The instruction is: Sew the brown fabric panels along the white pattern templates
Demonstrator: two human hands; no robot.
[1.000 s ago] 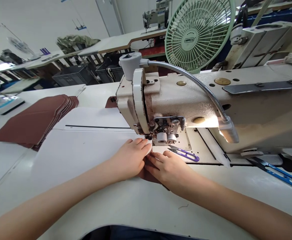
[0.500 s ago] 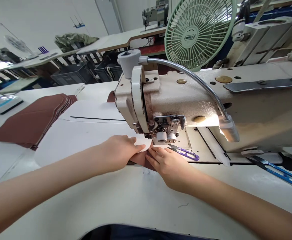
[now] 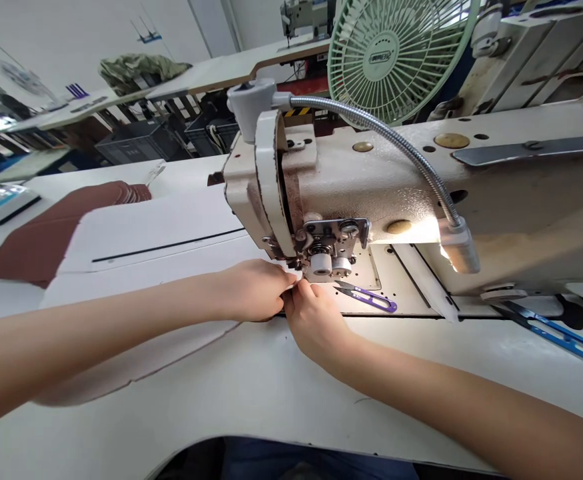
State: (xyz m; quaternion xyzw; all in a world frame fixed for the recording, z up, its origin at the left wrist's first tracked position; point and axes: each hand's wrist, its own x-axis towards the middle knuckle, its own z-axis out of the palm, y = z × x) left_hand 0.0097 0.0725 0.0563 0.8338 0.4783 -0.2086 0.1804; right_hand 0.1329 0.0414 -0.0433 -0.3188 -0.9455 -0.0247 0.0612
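Observation:
A large white fabric panel (image 3: 146,227) with a black line across it lies left of the sewing machine (image 3: 281,200), its corner close under the needle area. At that corner my left hand (image 3: 256,290) is closed, thumb and fingers pinching the panel's edge. My right hand (image 3: 318,320) meets it from the right, fingers curled together at the same edge; the exact grip is partly hidden. Just right of the fingers, purple thread snips (image 3: 371,298) rest on the machine bed.
Stacked brown fabric pieces (image 3: 36,240) lie at the left. Blue thread snips (image 3: 561,337) are on the right. A lamp on a bendable metal neck (image 3: 458,247) lights the bed. Behind the machine stands a green fan (image 3: 396,60); grey crates (image 3: 141,143) sit farther back.
The white panel has turned, its near edge now reaching toward the table's front. My right hand has gone from flatter fingers on brown fabric to a curled grip beside my left hand.

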